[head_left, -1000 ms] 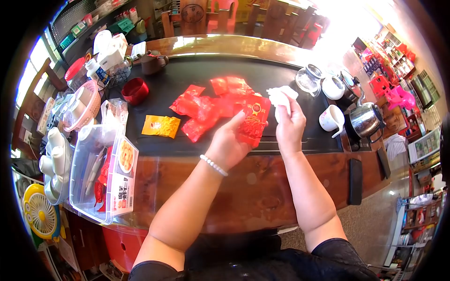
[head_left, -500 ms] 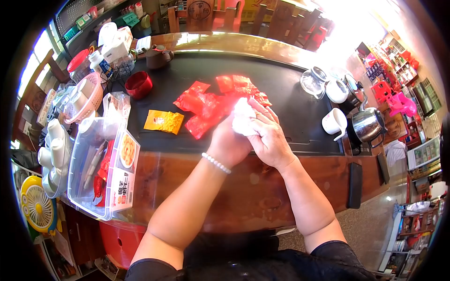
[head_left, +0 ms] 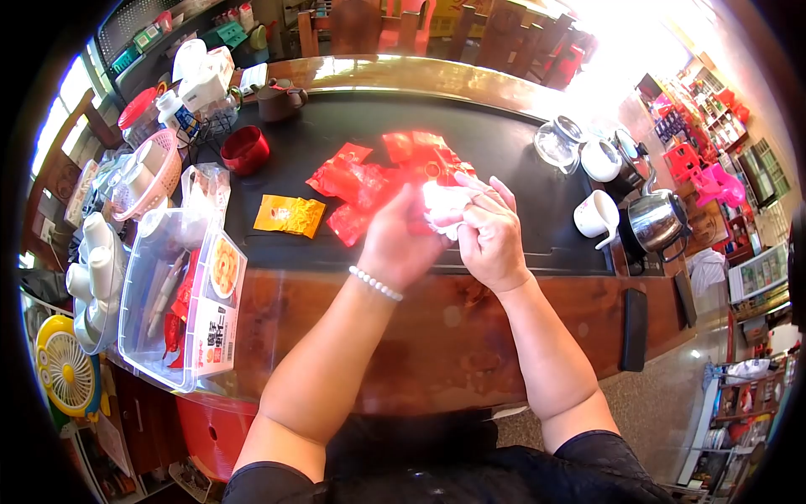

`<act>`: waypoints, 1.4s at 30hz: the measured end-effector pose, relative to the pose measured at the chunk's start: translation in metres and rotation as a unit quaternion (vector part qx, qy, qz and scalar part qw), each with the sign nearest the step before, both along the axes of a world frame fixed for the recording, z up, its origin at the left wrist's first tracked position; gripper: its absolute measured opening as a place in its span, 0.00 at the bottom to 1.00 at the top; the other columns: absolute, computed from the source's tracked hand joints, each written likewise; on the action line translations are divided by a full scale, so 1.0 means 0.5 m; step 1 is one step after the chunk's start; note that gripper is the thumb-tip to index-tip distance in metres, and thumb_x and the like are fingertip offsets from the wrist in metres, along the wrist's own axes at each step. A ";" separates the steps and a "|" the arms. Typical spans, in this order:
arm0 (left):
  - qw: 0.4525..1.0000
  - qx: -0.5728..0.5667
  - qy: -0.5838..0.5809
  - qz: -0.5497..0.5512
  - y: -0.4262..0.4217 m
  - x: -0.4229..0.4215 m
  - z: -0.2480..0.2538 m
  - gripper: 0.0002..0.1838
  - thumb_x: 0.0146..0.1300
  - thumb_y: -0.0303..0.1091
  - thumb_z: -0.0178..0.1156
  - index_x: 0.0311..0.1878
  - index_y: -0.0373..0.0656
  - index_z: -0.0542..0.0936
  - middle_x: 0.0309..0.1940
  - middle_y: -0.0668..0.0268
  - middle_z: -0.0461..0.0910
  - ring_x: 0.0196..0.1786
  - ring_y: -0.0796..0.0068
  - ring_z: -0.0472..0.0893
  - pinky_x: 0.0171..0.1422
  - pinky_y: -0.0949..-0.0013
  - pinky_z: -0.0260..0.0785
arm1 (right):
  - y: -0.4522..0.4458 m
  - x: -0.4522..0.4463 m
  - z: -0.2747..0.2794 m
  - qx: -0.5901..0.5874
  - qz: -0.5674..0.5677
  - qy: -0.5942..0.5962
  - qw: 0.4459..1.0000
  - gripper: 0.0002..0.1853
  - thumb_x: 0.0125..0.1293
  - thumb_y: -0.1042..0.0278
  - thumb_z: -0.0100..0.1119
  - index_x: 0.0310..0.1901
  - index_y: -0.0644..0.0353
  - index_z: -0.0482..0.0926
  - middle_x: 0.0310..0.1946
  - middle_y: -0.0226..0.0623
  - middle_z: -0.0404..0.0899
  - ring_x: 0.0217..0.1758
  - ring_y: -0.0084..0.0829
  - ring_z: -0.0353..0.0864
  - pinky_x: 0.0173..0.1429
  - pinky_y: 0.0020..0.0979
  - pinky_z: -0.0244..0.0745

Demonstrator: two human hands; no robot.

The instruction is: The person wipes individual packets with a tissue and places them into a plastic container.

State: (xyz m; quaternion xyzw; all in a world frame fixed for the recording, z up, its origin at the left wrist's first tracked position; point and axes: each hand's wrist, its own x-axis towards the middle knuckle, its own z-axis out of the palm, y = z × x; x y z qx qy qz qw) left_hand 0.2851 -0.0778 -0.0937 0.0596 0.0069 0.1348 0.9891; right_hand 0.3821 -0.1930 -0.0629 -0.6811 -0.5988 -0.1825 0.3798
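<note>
A crumpled white tissue [head_left: 445, 204] is in my right hand [head_left: 494, 239], whose fingers are closed on it over the dark tray. Close by on its left is my left hand [head_left: 401, 239], with a white bead bracelet [head_left: 375, 284] at the wrist. Motion and glare smear the left fingers, so I cannot tell whether they touch the tissue. Just beyond both hands lie several shiny red packets [head_left: 361, 181]. A yellow-orange packet [head_left: 290, 216] rests to the left of them.
A red bowl [head_left: 245, 151] and a brown teapot [head_left: 280, 101] stand at the back left. The clear plastic bin [head_left: 159, 302] is at the left edge. To the right are a white pitcher [head_left: 594, 215], a metal kettle [head_left: 655, 223] and a black phone [head_left: 635, 329].
My left hand has drawn slightly left, away from the right hand. My right hand has turned, with some fingers lifted, and still holds the tissue. The view has shifted slightly.
</note>
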 end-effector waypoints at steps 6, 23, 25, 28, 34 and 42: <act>1.000 0.009 -0.007 -0.027 0.000 0.003 -0.006 0.25 0.78 0.47 0.39 0.68 0.40 0.66 0.67 0.57 0.69 0.69 0.59 0.68 0.74 0.46 0.57 | 0.004 0.017 -0.011 0.041 -0.035 0.066 0.996 0.17 0.55 0.85 0.45 0.35 0.59 0.85 0.46 0.45 0.81 0.52 0.41 0.81 0.61 0.42 0.72; 0.998 0.035 0.051 -0.002 -0.018 0.006 -0.011 0.22 0.78 0.44 0.39 0.62 0.38 0.70 0.61 0.59 0.75 0.64 0.63 0.72 0.75 0.54 0.58 | 0.008 0.007 -0.016 0.017 -0.034 0.056 0.998 0.13 0.53 0.80 0.52 0.36 0.55 0.85 0.39 0.39 0.77 0.47 0.43 0.75 0.54 0.39 0.72; 0.999 0.013 0.029 -0.002 -0.024 0.004 0.006 0.22 0.78 0.43 0.39 0.63 0.38 0.69 0.62 0.58 0.74 0.65 0.63 0.71 0.75 0.53 0.58 | 0.000 0.011 -0.014 -0.001 -0.063 0.092 0.994 0.13 0.53 0.80 0.52 0.35 0.56 0.85 0.37 0.39 0.76 0.45 0.43 0.75 0.52 0.39 0.73; 1.000 -0.001 0.014 -0.001 -0.021 0.001 0.015 0.23 0.78 0.45 0.39 0.65 0.39 0.69 0.64 0.58 0.73 0.67 0.62 0.70 0.75 0.53 0.57 | -0.004 0.009 -0.015 0.021 -0.055 0.125 0.990 0.15 0.52 0.83 0.51 0.36 0.58 0.86 0.36 0.40 0.76 0.42 0.41 0.76 0.48 0.36 0.74; 0.979 0.006 -0.180 -0.093 0.026 0.009 -0.067 0.23 0.78 0.47 0.41 0.60 0.37 0.71 0.57 0.55 0.77 0.61 0.60 0.75 0.71 0.53 0.63 | 0.008 -0.028 0.001 0.003 0.090 0.045 0.995 0.17 0.47 0.85 0.53 0.34 0.56 0.88 0.37 0.39 0.76 0.44 0.38 0.75 0.51 0.33 0.73; 0.997 -0.034 0.023 0.059 -0.006 0.006 0.009 0.25 0.78 0.47 0.39 0.65 0.39 0.69 0.63 0.56 0.73 0.67 0.58 0.69 0.76 0.49 0.54 | 0.000 0.011 -0.020 0.005 -0.018 0.121 0.992 0.11 0.48 0.80 0.54 0.27 0.55 0.86 0.33 0.38 0.74 0.41 0.41 0.75 0.48 0.39 0.74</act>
